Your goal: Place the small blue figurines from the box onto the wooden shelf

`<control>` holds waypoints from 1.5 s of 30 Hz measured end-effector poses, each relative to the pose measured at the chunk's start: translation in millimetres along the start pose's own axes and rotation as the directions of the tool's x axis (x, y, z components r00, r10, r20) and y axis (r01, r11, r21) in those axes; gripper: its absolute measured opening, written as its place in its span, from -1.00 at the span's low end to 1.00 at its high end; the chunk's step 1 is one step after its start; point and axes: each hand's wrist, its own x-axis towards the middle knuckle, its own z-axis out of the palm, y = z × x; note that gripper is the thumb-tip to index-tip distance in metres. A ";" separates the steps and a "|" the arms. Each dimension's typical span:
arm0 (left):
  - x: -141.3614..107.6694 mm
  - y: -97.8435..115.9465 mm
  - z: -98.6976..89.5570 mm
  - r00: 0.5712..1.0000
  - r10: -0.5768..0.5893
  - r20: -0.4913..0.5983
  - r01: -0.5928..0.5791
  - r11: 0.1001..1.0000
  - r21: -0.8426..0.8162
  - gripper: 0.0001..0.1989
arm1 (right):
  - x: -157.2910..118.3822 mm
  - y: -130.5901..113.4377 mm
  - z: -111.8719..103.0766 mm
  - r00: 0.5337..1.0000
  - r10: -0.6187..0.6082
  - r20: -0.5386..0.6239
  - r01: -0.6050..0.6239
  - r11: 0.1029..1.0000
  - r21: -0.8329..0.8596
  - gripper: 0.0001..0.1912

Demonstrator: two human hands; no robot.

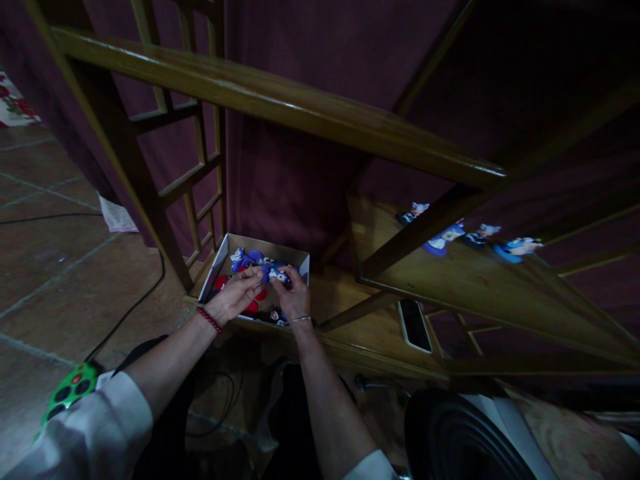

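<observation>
Over a white cardboard box (213, 270), both hands meet around a small blue and white figurine (276, 273). My left hand (239, 293), with a red bead bracelet at the wrist, pinches its left end at the blue part. My right hand (295, 295), wearing a thin silver bracelet, grips the right end between thumb and fingers. Inside the box lie several more figurines, among them a blue and white one (239, 259) at the back left, red pieces (220, 282) at the left and a dark-haired one (275, 315) near the front.
On a raised wooden shelf (380, 253) to the right stand several figurines (444, 239). A phone (415, 325) lies on the lower shelf. Wooden bars (275, 100) cross above the box. A black round stool (460, 440) is at lower right, a green object (70, 390) at lower left.
</observation>
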 end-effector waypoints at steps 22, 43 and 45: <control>-2.0 -6.0 -1.0 1.000 0.020 -0.001 -0.020 0.997 0.076 -0.67 | 1.8 14.5 12.3 0.988 0.147 -0.047 -0.140 0.982 0.129 -0.74; 29.3 -53.5 -3.2 0.967 -0.095 -0.235 0.186 0.896 0.404 -0.84 | 7.1 21.3 -4.7 0.972 0.199 0.126 -0.078 0.778 -0.624 -0.83; 32.2 -55.4 -3.5 0.961 -0.076 -0.267 0.207 0.838 0.504 -0.86 | 8.1 24.9 -2.9 0.971 0.197 0.132 -0.067 0.764 -0.642 -0.83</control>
